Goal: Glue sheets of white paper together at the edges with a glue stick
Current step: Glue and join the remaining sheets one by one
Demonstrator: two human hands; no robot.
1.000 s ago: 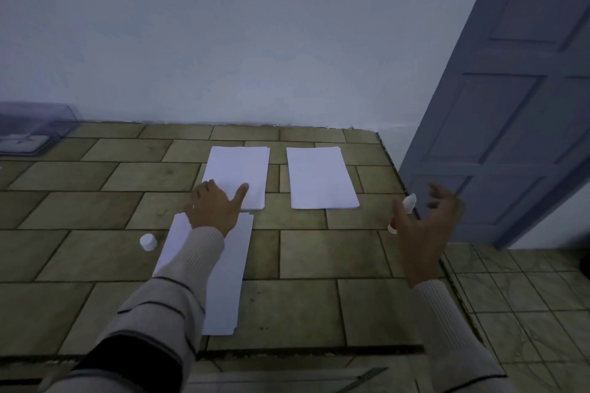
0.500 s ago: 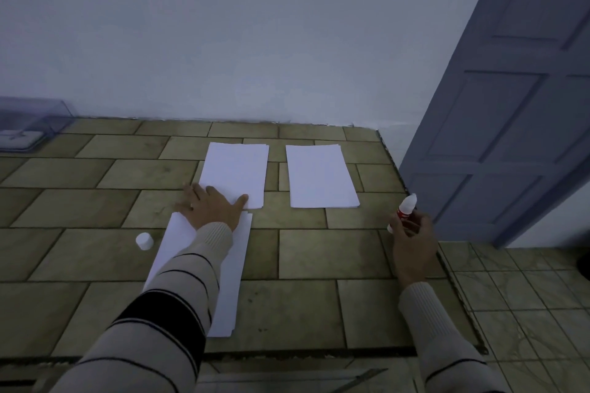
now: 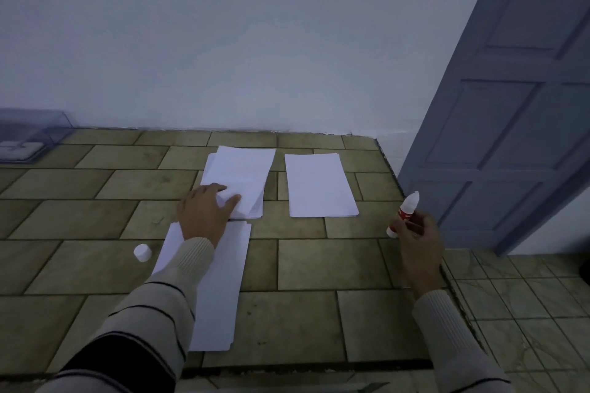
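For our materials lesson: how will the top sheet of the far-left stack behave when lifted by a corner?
Probably floppy: the top sheet bows up where the left hand pinches its near corner. Likely very light and thin, so it could crease or slide on the sheets beneath.

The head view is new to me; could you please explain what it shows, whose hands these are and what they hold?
There is no robot: a person wears one camera on the head, looking down at their own hands. On the tiled surface lie a left stack and a right stack of white paper, and nearer, a long paper strip. The left hand pinches up the near corner of the left stack's top sheet. The right hand grips an uncapped glue stick; a small white cap stands beside the strip.
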